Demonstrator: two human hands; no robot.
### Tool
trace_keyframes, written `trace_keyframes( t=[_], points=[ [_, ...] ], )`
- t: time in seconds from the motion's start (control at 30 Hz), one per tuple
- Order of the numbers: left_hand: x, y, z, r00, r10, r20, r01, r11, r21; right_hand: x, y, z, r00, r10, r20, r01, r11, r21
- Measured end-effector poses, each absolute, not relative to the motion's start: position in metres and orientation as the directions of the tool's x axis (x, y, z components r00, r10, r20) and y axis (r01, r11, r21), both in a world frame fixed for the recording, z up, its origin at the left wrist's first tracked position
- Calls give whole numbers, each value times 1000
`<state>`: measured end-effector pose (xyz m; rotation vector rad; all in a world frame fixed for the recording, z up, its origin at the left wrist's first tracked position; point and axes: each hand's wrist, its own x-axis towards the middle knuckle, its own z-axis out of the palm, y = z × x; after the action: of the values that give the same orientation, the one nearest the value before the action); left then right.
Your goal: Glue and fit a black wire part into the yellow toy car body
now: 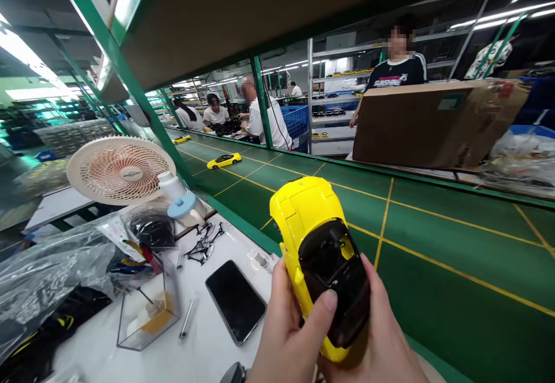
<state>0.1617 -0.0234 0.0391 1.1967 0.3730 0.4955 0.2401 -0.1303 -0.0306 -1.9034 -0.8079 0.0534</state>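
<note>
A yellow toy car (310,206) with a black roof and dark windows is held up at the edge of the green conveyor belt (455,227). My left hand (290,331) grips its left side, the thumb lying on the dark roof. Around the right side and rear wraps my right hand (381,331), its fingers partly hidden under the car. To the left of my hands, a black smartphone (236,301) lies on the white worktable (199,360).
Along the table stand a fan (125,170), a light-blue-lidded bottle (182,205), black plastic parts (203,244) and a clear box (150,313). Another yellow car (224,160) sits on the belt. Beyond it, a person (396,62) stands behind a cardboard box (416,125); several others sit farther left.
</note>
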Motion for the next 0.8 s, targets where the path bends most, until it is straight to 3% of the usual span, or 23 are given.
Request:
trace_keyframes(
  t=[0.13, 0.37, 0.57, 0.8],
  points=[
    [160, -17, 31, 761, 649, -13, -190, 242, 951, 235, -124, -24, 760, 570, 313, 540, -285, -792],
    [160, -25, 21, 788, 615, -1, -166, 216, 962, 234, -118, -17, 810, 468, 354, 529, -319, -786],
    [153, -41, 25, 813, 575, -92, -13, 176, 984, 235, -129, -32, 840, 394, 373, 478, -214, -852],
    [145, -37, 17, 857, 516, 18, -73, 86, 994, 237, -133, -43, 810, 444, 384, 465, -87, -881]
  ],
)
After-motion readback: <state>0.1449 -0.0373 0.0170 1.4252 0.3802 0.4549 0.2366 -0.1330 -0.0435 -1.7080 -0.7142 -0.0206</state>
